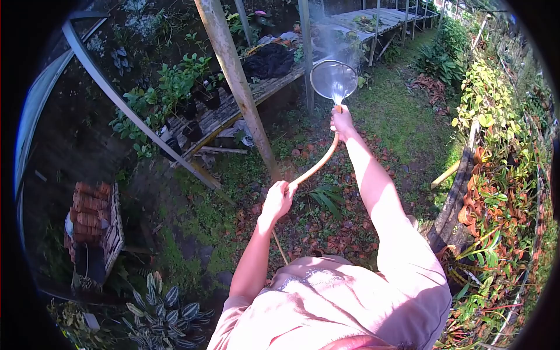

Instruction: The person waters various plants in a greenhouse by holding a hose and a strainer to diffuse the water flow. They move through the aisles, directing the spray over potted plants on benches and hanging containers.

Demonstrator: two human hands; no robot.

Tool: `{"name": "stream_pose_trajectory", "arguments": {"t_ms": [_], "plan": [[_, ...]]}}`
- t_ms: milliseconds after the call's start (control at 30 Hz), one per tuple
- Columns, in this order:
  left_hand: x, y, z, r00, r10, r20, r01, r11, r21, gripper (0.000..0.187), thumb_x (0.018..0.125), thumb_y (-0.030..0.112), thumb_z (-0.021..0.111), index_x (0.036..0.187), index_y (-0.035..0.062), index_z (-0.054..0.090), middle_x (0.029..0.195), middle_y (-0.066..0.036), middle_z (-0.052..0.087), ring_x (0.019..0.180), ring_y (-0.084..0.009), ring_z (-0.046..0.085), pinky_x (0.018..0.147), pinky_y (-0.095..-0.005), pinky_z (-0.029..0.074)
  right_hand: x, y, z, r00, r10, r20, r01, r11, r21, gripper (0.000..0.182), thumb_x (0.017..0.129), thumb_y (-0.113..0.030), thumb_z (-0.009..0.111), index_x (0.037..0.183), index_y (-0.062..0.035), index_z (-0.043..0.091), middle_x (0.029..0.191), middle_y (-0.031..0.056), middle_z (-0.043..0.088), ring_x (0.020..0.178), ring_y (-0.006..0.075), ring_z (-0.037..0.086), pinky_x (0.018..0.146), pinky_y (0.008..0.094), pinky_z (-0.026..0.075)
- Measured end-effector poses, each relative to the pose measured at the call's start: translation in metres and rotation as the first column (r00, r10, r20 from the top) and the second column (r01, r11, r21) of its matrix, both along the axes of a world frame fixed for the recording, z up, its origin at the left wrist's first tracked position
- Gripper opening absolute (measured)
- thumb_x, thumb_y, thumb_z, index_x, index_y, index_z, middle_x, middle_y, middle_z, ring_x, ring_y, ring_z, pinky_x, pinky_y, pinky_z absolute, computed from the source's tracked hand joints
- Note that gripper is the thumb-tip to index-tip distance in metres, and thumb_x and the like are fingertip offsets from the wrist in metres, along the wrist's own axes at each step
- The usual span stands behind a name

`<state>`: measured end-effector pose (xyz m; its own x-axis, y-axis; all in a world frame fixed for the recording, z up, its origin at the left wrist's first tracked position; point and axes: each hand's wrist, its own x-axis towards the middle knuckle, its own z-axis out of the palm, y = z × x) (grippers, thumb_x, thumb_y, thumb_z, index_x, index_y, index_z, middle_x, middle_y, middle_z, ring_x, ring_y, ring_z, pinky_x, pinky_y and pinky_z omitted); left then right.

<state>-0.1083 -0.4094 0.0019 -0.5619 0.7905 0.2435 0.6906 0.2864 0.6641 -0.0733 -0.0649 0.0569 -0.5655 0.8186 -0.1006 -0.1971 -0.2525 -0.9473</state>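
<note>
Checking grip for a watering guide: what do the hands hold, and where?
Both grip a hose: right hand near the spraying end, left hand further back.

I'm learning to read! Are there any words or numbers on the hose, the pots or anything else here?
None can be read: no words, numbers or labels show on the hose, the pots, the crate or the benches. Far-off things are too small to tell.

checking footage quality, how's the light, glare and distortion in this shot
Head view: strong fisheye, black corners, and the post bows. Hard sun on the grass, deep shade over the bench at left. The water fan from the hose glares white and hazy. Right hand and left hand are sharp, sunlit, each with a closed grip on the hose.
</note>
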Motion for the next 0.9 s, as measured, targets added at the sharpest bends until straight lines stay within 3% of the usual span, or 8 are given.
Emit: {"name": "stream_pose_trajectory", "arguments": {"t_ms": [100, 200, 300, 500, 700, 900], "plan": [[0.000, 0.002, -0.001, 1.000, -0.011, 0.018, 0.011, 1.000, -0.005, 0.033, 0.097, 0.027, 0.064, 0.085, -0.0037, 0.058, 0.078, -0.014, 0.057, 0.063, -0.0221, 0.063, 0.059, -0.0361, 0.048, 0.001, 0.002, -0.002, 1.000, 0.009, 0.011, -0.009, 1.000, 0.011, 0.016, 0.100, -0.012, 0.051, 0.115, -0.0105, 0.044, 0.068, 0.0005, 0.044, 0.048, 0.0092, 0.043, 0.039, 0.0251, 0.034], [0.002, 0.002, 0.002, 0.997, -0.024, -0.071, 0.022, 1.000, -0.021, 0.033, 0.096, 0.027, 0.064, 0.085, -0.0041, 0.059, 0.078, -0.015, 0.058, 0.066, -0.0251, 0.063, 0.061, -0.0376, 0.048, 0.002, 0.004, -0.003, 0.999, 0.033, 0.011, -0.034, 0.999, 0.022, 0.016, 0.100, -0.011, 0.051, 0.115, -0.0108, 0.044, 0.069, 0.0006, 0.044, 0.048, 0.0094, 0.043, 0.039, 0.0251, 0.034], [0.005, 0.005, 0.005, 0.997, -0.020, 0.078, 0.019, 1.000, 0.019, 0.032, 0.094, 0.025, 0.067, 0.081, -0.0029, 0.057, 0.075, -0.019, 0.056, 0.070, -0.0366, 0.056, 0.065, -0.0426, 0.045, 0.004, 0.003, 0.000, 0.999, 0.034, -0.008, -0.034, 0.999, 0.018, 0.014, 0.100, -0.011, 0.051, 0.112, -0.0106, 0.044, 0.069, 0.0006, 0.045, 0.047, 0.0096, 0.043, 0.037, 0.0256, 0.033], [0.008, 0.010, 0.013, 0.999, -0.033, -0.018, 0.033, 0.999, 0.031, 0.032, 0.094, 0.024, 0.066, 0.080, -0.0031, 0.057, 0.075, -0.019, 0.056, 0.070, -0.0361, 0.056, 0.065, -0.0422, 0.045, 0.008, 0.005, 0.005, 1.000, 0.000, 0.017, -0.001, 0.999, 0.037, 0.013, 0.099, -0.010, 0.051, 0.111, -0.0107, 0.045, 0.069, 0.0008, 0.045, 0.047, 0.0095, 0.043, 0.038, 0.0257, 0.033], [0.010, 0.019, 0.008, 0.995, -0.054, 0.085, 0.050, 0.997, 0.055, 0.032, 0.093, 0.024, 0.067, 0.081, -0.0032, 0.057, 0.075, -0.019, 0.057, 0.070, -0.0369, 0.056, 0.065, -0.0430, 0.045, 0.016, 0.022, -0.010, 0.997, -0.050, 0.060, 0.048, 0.998, 0.042, 0.014, 0.099, -0.009, 0.049, 0.111, -0.0082, 0.044, 0.067, 0.0023, 0.045, 0.045, 0.0108, 0.045, 0.037, 0.0278, 0.035], [0.021, 0.024, 0.020, 0.998, -0.054, 0.012, 0.054, 0.998, 0.008, 0.031, 0.093, 0.025, 0.068, 0.082, -0.0029, 0.058, 0.077, -0.019, 0.058, 0.071, -0.0376, 0.058, 0.066, -0.0428, 0.047, 0.032, 0.030, -0.016, 0.985, -0.165, 0.058, 0.165, 0.986, -0.002, 0.014, 0.100, -0.011, 0.049, 0.112, -0.0084, 0.043, 0.070, 0.0043, 0.047, 0.045, 0.0114, 0.045, 0.036, 0.0281, 0.035]]}}
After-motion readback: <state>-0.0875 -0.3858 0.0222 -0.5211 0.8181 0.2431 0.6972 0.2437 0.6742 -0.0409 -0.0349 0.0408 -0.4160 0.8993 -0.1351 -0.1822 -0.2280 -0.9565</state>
